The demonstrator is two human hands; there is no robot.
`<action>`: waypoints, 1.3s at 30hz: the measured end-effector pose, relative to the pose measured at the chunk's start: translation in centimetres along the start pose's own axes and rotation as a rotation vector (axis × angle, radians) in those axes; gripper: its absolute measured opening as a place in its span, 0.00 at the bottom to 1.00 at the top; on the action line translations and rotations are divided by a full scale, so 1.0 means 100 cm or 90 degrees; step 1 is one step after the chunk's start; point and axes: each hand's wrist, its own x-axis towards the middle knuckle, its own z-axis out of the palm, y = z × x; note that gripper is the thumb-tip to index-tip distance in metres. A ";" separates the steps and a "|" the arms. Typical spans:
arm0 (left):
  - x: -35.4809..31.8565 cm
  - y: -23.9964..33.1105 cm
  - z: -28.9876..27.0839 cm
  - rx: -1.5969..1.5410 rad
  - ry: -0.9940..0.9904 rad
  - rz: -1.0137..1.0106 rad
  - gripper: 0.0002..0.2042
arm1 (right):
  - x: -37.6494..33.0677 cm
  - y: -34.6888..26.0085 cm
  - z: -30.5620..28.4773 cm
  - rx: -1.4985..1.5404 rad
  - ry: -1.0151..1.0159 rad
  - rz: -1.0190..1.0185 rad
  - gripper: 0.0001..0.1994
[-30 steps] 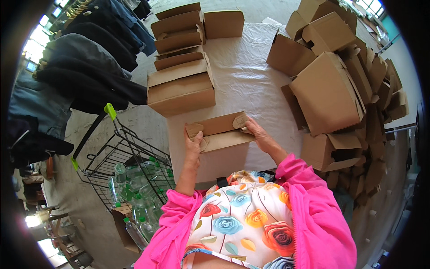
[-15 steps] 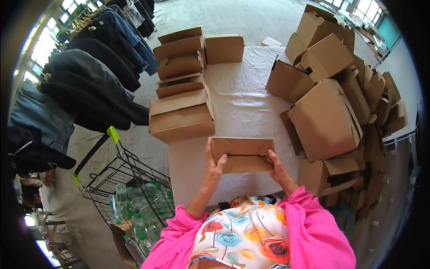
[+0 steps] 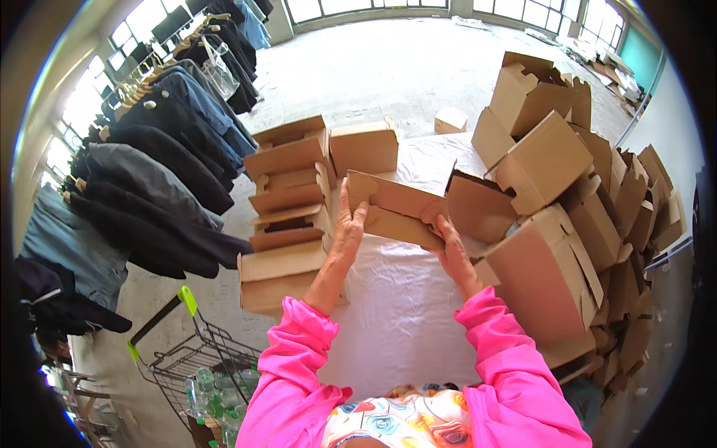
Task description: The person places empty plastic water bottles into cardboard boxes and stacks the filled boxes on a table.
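Note:
Between my two hands is a small brown cardboard box [image 3: 399, 200], held over the table with its right end tilted lower. My left hand [image 3: 348, 228] grips its left end, with the thumb on the near side. The right end is gripped by my right hand [image 3: 451, 250]. Just left of my left hand, a row of open cardboard boxes [image 3: 287, 196] runs away from me along the table. Beyond the held box, another cardboard box [image 3: 364, 149] closes the far end of that row. A cloth-covered table [image 3: 399, 313] lies beneath, white and wrinkled.
A tall heap of cardboard boxes [image 3: 549, 246] leans over the table's right side. At the lower left stands a wire shopping cart [image 3: 187, 366] holding plastic bottles [image 3: 213, 392]. Dark garments [image 3: 149, 168] hang on a rack at the left. A small white box [image 3: 451, 119] sits beyond the table.
Both hands have carried the box forward, away from my body, and its right end has dipped. The view has tilted up, showing more floor and windows at the far side.

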 end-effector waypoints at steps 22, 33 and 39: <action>0.108 -0.111 -0.025 0.442 -0.155 -0.148 0.29 | 0.188 0.066 -0.007 -0.397 0.102 -0.112 0.32; -0.004 0.063 0.032 0.465 -0.373 0.174 0.21 | -0.041 -0.035 0.005 -0.594 0.041 -0.210 0.23; -0.149 0.081 -0.001 0.390 -0.404 0.192 0.22 | -0.152 -0.116 -0.019 -0.843 0.244 -0.572 0.19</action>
